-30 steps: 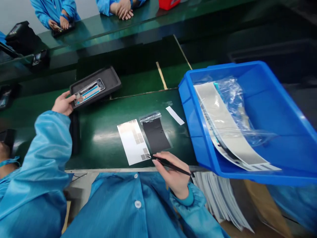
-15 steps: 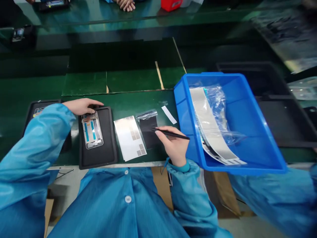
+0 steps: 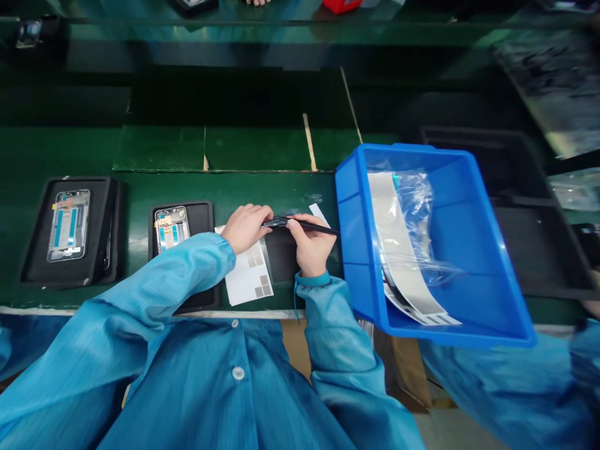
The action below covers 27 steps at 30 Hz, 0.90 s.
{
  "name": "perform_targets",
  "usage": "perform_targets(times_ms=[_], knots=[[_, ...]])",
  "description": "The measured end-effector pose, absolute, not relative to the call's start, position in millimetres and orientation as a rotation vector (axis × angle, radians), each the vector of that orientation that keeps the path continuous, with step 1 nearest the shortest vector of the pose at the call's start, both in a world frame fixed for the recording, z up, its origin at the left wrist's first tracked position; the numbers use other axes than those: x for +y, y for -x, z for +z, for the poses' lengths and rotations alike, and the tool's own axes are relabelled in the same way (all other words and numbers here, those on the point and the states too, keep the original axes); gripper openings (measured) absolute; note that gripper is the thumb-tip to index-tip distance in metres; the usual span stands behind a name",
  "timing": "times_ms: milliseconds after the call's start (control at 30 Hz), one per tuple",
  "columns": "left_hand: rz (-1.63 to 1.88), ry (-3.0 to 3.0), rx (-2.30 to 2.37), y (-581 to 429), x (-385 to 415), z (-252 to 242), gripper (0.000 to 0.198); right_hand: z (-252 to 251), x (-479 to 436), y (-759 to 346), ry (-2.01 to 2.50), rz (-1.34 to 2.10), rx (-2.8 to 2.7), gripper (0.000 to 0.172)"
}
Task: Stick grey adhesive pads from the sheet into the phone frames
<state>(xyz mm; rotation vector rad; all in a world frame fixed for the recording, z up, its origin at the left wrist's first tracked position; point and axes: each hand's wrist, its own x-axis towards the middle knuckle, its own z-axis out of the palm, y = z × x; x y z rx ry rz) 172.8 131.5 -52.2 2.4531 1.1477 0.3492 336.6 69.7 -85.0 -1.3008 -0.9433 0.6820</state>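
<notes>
My right hand (image 3: 310, 245) pinches thin black tweezers (image 3: 309, 225), their tip over the top of a black film sheet (image 3: 280, 256) on the green bench. My left hand (image 3: 245, 226) is curled, its fingertips meeting the tweezer tip at the clear end of that sheet; what it pinches is too small to name. A white backing sheet (image 3: 247, 275) with grey squares lies partly under my left wrist. Left of it a black tray (image 3: 200, 215) holds a phone frame (image 3: 169, 228).
A blue bin (image 3: 473, 250) with white strips and clear plastic stands at the right. A second black tray (image 3: 32, 262) with a phone frame (image 3: 69, 225) sits at far left. A small white strip (image 3: 319, 212) lies by the bin. Another person's blue sleeve (image 3: 515, 387) shows lower right.
My left hand left the tray with the phone frame and moved right to the black film sheet. My right hand with the tweezers shifted up to the sheet's top end.
</notes>
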Motion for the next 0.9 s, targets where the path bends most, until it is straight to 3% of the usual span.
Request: perform_targets(times_ms=[133,367,700,900], knots=[[0.388,-2.465,1.094,-169.6,130.5,-59.4,0.011,-77.7,66.1,-338.4,1.289,0.687,-0.975,0.021],[0.572,-2.424,1.097,-167.7,128.7,-61.9,0.027,-55.6,63.4,-343.2,1.271,0.624,-1.018,0.016],[0.703,-2.297,1.139,-167.5,129.2,-67.8,0.021,-56.9,69.4,-339.8,1.257,0.630,-1.077,0.013],[0.751,-2.333,1.159,-165.6,128.0,-70.8,0.029,-56.6,73.3,-337.8,1.258,0.664,-1.122,0.015]])
